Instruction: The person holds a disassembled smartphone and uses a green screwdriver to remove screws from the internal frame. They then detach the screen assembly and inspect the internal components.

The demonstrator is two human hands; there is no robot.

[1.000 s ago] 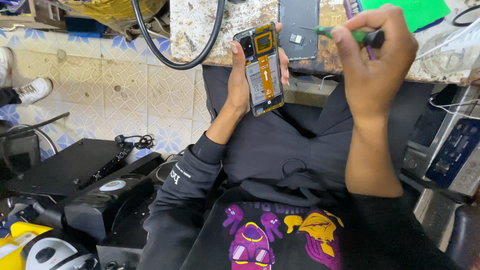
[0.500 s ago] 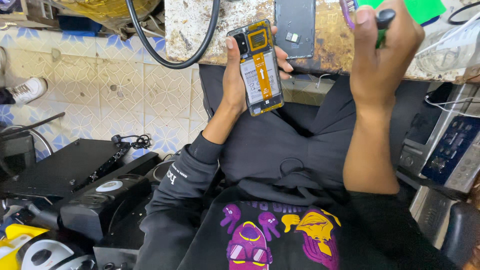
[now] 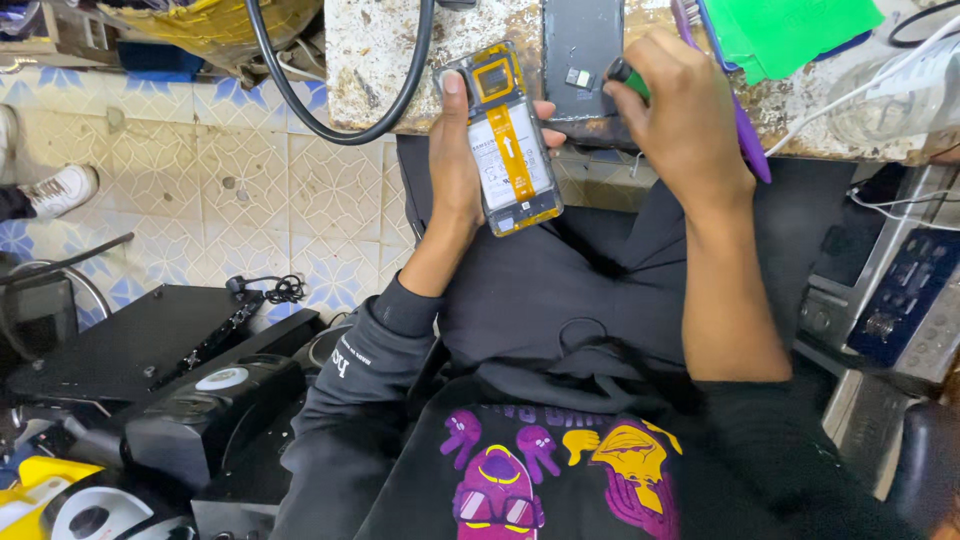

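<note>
- Holding an opened phone (image 3: 510, 140), the left hand (image 3: 462, 165) wraps it from behind, with the thumb pressed along the phone's left edge and the fingertips showing at its right edge.
- The opened phone has no back cover; a white battery with an orange strip down the middle is visible. It is tilted, with its top over the front edge of the worktop (image 3: 380, 50) and its bottom end over the lap.
- The right hand (image 3: 685, 110) is closed around a green-handled tool (image 3: 628, 78); only the end of the handle comes out between thumb and fingers, and the tip is hidden.
- This hand is just beside a dark phone back cover (image 3: 582, 55), which lies flat on the worktop close to the front edge, and the knuckles are over that edge.
- Between the two hands there is only a narrow gap, near the right edge of the opened phone.
- A thick black cable (image 3: 345, 125) hangs in a loop over the left part of the worktop's edge, near the left hand.
- A purple tool (image 3: 745, 140) and a green sheet (image 3: 790, 30) lie to the right of the right hand.
- Below the worktop the lap gives open room; on the left is tiled floor (image 3: 180, 170), further down is black equipment (image 3: 170, 400).
</note>
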